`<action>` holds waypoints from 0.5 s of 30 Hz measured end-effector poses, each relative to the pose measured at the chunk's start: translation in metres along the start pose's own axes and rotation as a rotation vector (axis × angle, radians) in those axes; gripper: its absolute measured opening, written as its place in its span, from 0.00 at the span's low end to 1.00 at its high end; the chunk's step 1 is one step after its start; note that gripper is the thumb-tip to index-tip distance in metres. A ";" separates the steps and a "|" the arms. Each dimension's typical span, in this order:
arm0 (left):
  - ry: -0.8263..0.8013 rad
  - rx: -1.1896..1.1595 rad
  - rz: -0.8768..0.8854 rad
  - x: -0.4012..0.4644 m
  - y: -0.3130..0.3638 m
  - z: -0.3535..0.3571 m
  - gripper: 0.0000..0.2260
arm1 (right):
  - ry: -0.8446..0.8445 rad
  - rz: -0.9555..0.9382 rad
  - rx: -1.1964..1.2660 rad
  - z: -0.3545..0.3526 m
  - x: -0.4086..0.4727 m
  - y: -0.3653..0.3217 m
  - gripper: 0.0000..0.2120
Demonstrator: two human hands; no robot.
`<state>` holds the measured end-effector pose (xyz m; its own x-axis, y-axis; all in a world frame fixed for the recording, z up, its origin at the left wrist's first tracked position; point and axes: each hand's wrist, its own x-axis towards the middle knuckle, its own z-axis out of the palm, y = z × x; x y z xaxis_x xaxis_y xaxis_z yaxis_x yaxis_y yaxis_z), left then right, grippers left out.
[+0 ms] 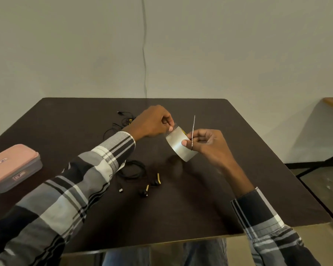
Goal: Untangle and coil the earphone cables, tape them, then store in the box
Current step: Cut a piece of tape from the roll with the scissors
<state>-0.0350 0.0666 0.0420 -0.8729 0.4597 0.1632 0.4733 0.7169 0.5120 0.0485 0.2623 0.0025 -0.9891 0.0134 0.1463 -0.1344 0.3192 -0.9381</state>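
While both hands are raised above the dark table (181, 208), a strip of clear tape (178, 140) stretches between them over the table's middle. The left hand (152, 121) pinches the far end of the strip between thumb and forefinger, its other fingers curled in. The right hand (204, 141) has its thumb pressed against the near part of the tape and its fingers curled round a thin, flat, upright object (193, 131) that stands at the tape's right edge; whether this is the roll seen edge-on or a cutting tool cannot be told. Both forearms wear sleeves of a black, grey and white check. Below the hands, on the table and nearer the person, lies one black earphone cable (133, 169), loosely coiled and partly hidden by the left sleeve, with its two gold-tipped earbuds (150, 186) and its plug (120, 190) spread out just in front of the coil. A second black earphone cable (121, 121) lies in a loose tangle farther back on the table, behind the left wrist, well apart from the first. At the table's left edge sits the pink box (13, 166), its lid closed, apart from both cables. A thin wire (144, 54) hangs down the pale wall behind the table.
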 end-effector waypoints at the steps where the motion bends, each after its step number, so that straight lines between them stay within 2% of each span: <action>1: 0.010 0.008 -0.012 -0.001 -0.002 -0.005 0.06 | 0.000 -0.012 0.010 0.004 0.001 0.000 0.06; 7: 0.102 0.108 -0.021 -0.010 -0.011 -0.034 0.03 | 0.024 -0.025 0.029 0.024 0.007 0.000 0.05; 12: 0.126 0.020 -0.059 -0.018 -0.026 -0.054 0.02 | 0.051 -0.034 0.038 0.033 0.004 0.006 0.03; 15: 0.002 -0.071 -0.085 -0.025 -0.032 -0.043 0.13 | 0.064 -0.056 0.043 0.038 0.004 0.006 0.03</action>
<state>-0.0333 0.0097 0.0584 -0.9100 0.3974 0.1182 0.3877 0.7144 0.5825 0.0412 0.2281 -0.0140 -0.9743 0.0581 0.2175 -0.1931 0.2804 -0.9403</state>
